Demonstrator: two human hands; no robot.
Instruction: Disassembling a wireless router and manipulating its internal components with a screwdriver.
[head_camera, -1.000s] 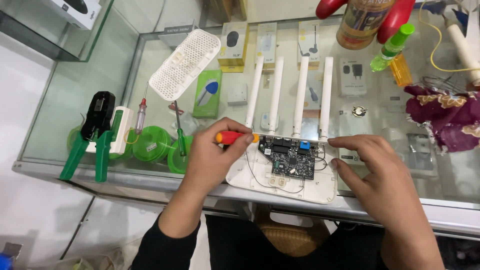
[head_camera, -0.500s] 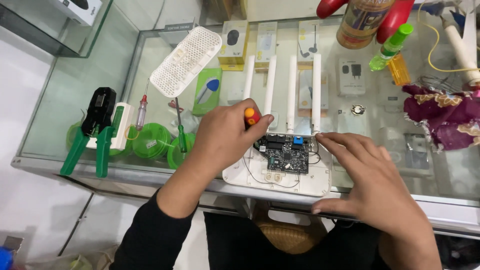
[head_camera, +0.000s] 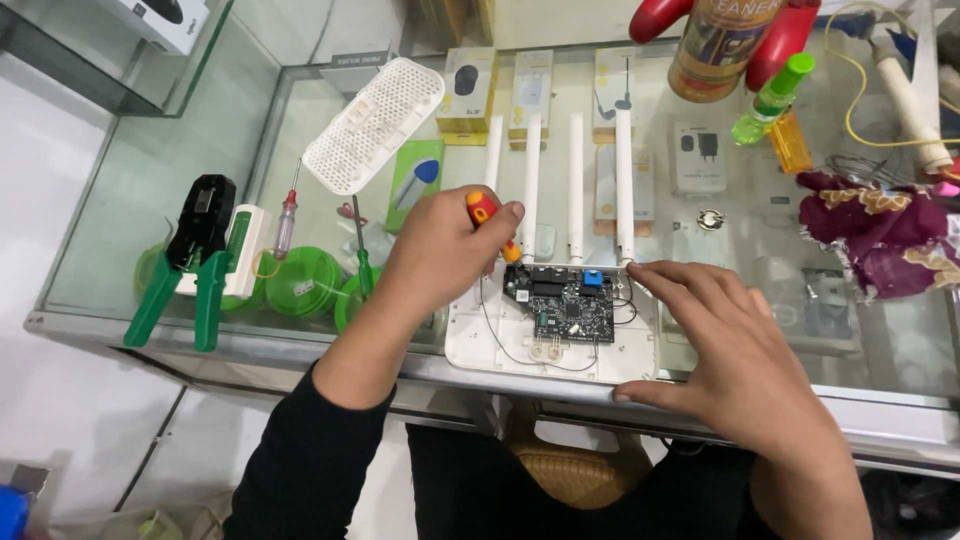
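- The router lay opened on the glass desk, close to the front edge, with its four white antennas pointing away from the person.
- Its upper cover was already off: the perforated white cover rested apart, at the back left of the desk, so the opening step looked finished.
- The dark circuit board sat bare inside the white bottom shell, with thin wires running from it; I judged that the board itself was not yet lifted out.
- The left hand was clenched around a small screwdriver with a red and yellow handle, and its tip went down toward the rear left corner of the board, though the tip itself was hidden by the fingers.
- The right hand grasped nothing; it lay spread on the right side of the shell, fingertips at the rear right corner and thumb along the front edge, pressing the shell steady.
- From this I judged the work was in the middle: cover removed, screw work at the board in hand, and whatever follows on the board plus closing the case was left.
- Whether any screw was already out I could not tell.
- Green-handled pliers and another screwdriver lay unused on the left.
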